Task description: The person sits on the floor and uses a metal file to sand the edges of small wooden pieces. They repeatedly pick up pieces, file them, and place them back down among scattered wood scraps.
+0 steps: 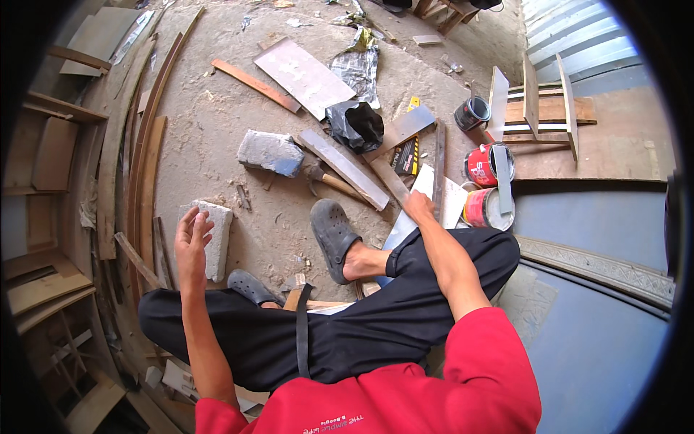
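My right hand [419, 207] is closed round the near end of a narrow wooden strip [389, 179] beside my right knee. The strip's far end meets a pale grey board [402, 133]. Just left of it lie a pale plank [345, 168] and a claw hammer [340, 184] with a wooden handle. My left hand [192, 246] is raised, holding nothing, with its fingers apart. Behind that hand a whitish block [217, 249] lies on the floor. Under my right forearm and hand a white sheet [452, 197] partly shows.
Paint cans [477, 165] stand at the right, near an upturned wooden frame [535, 108]. Ahead are a black plastic bag [354, 125], a concrete block [271, 152] and a wide board [305, 76]. Long boards [137, 159] and wooden shelving [50, 155] line the left side.
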`<state>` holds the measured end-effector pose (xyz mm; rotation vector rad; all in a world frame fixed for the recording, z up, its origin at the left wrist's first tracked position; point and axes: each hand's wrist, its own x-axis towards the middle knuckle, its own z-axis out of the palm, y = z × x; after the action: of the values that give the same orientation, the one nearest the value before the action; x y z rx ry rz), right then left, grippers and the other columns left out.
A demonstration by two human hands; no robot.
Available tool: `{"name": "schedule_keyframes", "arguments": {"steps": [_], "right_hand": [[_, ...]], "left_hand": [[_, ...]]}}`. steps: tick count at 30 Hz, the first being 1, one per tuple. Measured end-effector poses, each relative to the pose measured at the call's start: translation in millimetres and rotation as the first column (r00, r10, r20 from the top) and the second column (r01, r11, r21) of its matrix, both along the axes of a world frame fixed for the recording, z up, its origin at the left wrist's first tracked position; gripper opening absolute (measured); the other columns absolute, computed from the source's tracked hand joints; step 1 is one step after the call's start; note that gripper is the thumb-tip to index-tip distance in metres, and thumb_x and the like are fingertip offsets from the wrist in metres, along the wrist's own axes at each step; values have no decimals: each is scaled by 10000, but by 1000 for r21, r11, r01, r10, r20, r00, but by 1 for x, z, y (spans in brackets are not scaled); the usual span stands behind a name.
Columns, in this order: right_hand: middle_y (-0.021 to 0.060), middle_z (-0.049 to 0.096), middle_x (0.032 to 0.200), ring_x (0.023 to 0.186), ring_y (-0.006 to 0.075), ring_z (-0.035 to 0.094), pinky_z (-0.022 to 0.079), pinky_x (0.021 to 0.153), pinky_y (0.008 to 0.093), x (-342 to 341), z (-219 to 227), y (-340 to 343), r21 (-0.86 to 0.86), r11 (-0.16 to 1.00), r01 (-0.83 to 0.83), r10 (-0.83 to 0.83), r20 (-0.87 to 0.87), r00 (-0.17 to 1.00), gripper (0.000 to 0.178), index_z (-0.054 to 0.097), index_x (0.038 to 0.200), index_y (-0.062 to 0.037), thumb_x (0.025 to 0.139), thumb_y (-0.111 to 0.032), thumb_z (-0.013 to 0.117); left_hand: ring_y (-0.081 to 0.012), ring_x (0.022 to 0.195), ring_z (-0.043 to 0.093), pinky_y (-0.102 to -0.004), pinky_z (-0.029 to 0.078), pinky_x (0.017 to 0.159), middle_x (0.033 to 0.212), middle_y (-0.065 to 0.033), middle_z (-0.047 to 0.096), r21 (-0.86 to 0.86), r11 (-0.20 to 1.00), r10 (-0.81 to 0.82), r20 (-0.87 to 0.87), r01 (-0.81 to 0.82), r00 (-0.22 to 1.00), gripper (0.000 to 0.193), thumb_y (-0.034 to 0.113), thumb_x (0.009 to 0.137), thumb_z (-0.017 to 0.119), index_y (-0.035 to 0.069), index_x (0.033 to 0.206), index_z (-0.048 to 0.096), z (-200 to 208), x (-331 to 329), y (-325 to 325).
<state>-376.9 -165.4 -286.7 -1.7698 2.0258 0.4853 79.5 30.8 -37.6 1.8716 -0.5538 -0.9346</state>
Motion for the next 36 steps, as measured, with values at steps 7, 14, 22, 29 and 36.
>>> {"name": "schedule_keyframes", "arguments": {"steps": [7,14,22,29,36], "right_hand": [[220,601,1145,1098,383,551,431,951,476,67,-20,-15,-210,938,-276,328,283,901,659,565,1162,-5,825,-571,583],[265,571,1189,1130,394,551,424,966,479,112,-28,-40,-3,959,-282,267,330,905,851,516,1254,-23,750,-706,578],[245,542,1198,1144,376,520,438,952,426,139,-47,-38,-187,925,-329,378,385,842,794,448,1296,-22,720,-482,742],[212,597,1079,1072,373,561,464,902,428,143,-47,-37,-325,921,-216,385,663,642,587,535,1216,-64,810,-475,639],[150,651,960,941,339,612,465,796,455,131,-41,-81,-591,687,423,-24,563,826,294,608,950,-81,890,-355,518]], "left_hand": [[-215,1091,576,-343,442,925,1231,-119,579,77,997,1,34,-4,999,501,367,964,521,25,1325,462,-7,5,17],[-200,1070,582,-333,443,907,1214,-105,589,139,987,72,50,-78,996,492,357,960,532,30,1321,464,-13,10,41],[-156,1019,585,-297,445,884,1189,-109,604,138,980,136,38,-140,990,481,324,956,553,11,1313,470,-5,5,41],[-195,1074,576,-337,432,919,1221,-111,584,177,981,73,61,-82,995,474,341,965,521,40,1327,463,-11,5,33],[-175,1047,582,-320,437,901,1204,-98,595,209,976,52,68,-65,996,465,323,961,536,43,1326,469,-17,4,26]]}}
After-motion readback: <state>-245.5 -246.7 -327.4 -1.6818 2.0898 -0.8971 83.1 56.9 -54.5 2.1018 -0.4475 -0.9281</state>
